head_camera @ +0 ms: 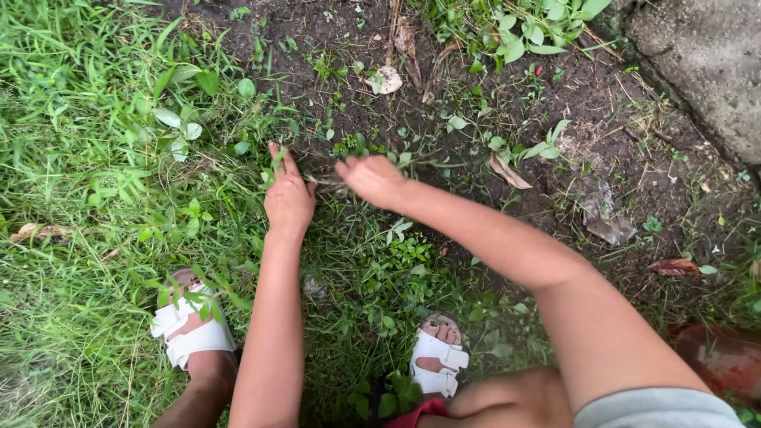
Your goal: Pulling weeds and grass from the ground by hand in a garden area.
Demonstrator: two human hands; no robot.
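I look down at grassy ground. My left hand [288, 194] reaches forward into a patch of small weeds [341, 150], its fingers among the stems and leaves. My right hand [371, 179] is just to its right, closed around thin green stems at the edge of bare dark soil [444, 87]. The two hands are almost touching. Whether the left hand grips a stem is hidden by leaves. My feet in white sandals [190, 329] [437, 361] stand on the grass below the hands.
Thick long grass [71, 198] fills the left side. A grey concrete slab [705, 63] lies at the top right. Dry brown leaves [509, 172] and a reddish leaf [674, 267] lie on the soil. A reddish-brown object [725, 357] sits at the lower right.
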